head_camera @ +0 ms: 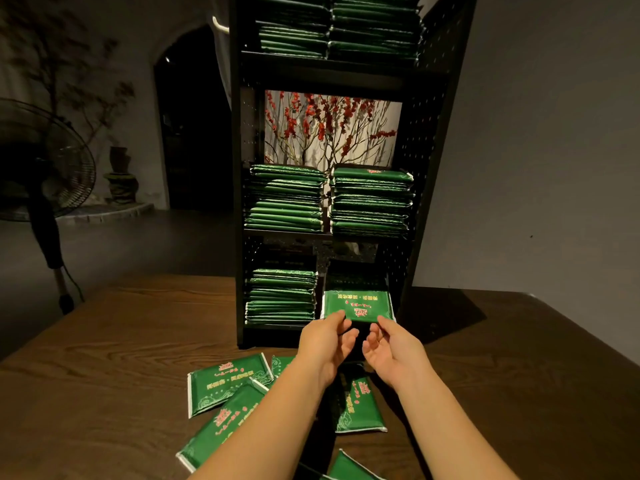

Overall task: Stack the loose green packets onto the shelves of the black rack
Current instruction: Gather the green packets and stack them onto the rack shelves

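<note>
We take the rack (pixel 332 74) as our landmark: it stands on the table (pixel 104 341), with stacks of packets side by side on its shelves, and on the right of its lowest shelf lies a single packet (pixel 356 303). In front of the rack our left hand (pixel 323 344) and right hand (pixel 389 348) reach to that packet's near edge, and loose packets (pixel 225 386) lie on the table nearer us. Left of the rack, beyond the table, stands a fan (pixel 38 161).

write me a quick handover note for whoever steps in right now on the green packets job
Left hand and right hand: fingertips at the near edge of a green packet lying in the bottom-right bay of the black rack.
Done: bottom-left stack, two middle-shelf stacks, two top-shelf stacks.
Left: bottom-right bay barely started; loose packets wait on the table.
</note>
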`<state>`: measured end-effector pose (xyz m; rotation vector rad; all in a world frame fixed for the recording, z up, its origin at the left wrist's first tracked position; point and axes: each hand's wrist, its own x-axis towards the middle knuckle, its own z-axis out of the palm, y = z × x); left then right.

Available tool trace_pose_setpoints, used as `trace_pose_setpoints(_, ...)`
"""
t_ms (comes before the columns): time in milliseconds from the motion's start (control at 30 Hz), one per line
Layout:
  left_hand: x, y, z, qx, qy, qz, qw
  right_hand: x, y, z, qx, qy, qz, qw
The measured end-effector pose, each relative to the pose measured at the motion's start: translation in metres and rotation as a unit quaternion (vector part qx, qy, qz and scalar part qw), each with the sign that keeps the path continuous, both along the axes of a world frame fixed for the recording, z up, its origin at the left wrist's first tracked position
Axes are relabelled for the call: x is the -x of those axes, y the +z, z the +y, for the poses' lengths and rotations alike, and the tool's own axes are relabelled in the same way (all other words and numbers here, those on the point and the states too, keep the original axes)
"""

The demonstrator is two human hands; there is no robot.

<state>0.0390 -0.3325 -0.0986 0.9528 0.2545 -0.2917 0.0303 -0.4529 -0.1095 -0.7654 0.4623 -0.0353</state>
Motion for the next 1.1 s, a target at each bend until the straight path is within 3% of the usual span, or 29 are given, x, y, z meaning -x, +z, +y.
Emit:
trace_pose_setpoints(233,-0.003,0.005,-0.003,0.052,-0.007,0.017,0.999,-0.001,0.007,-0.004,0.004,-0.014,-0.028,1.0)
trace_pose_setpoints(900,-0.001,0.011,-0.005,-0.073,-0.037,-0.046,0.996,0.004,0.03,0.004,0.101,0.05,-0.018,0.993)
trace_pose_setpoints(967,-0.003,0.016,-0.006,-0.083,-0.049,-0.049,0.994,0.0,0.032,0.003,0.149,0.059,-0.016,0.987)
trace_pose_setpoints(1033,-0.005,0.019,-0.007,-0.093,-0.059,-0.045,0.993,-0.004,0.034,0.002,0.281,0.07,-0.008,0.957)
trace_pose_setpoints(1100,-0.006,0.019,-0.008,-0.094,-0.066,-0.044,0.992,-0.008,0.032,0.001,0.485,0.084,-0.025,0.87)
